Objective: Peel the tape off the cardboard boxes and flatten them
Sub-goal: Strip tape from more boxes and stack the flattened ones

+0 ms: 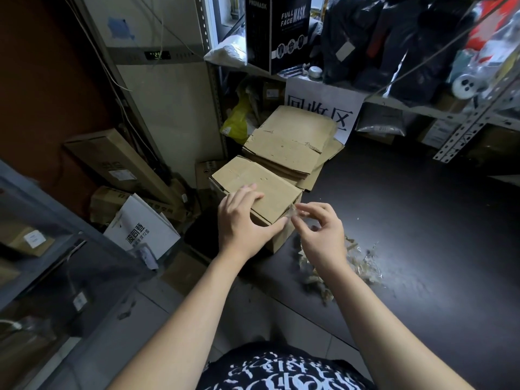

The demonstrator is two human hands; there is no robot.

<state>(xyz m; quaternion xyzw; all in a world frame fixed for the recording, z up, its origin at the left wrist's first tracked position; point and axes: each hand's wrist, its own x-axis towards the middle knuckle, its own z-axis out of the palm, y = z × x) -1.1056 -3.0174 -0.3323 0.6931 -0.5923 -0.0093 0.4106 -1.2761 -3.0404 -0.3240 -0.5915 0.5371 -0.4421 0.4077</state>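
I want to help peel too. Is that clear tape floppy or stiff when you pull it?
Probably floppy: the tape crumples where the right hand pinches it. Likely light and clingy, judging by the tangled tape pile.

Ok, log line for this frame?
left hand presses brown cardboard box | right hand pinches clear tape strip | flattened cardboard stack behind
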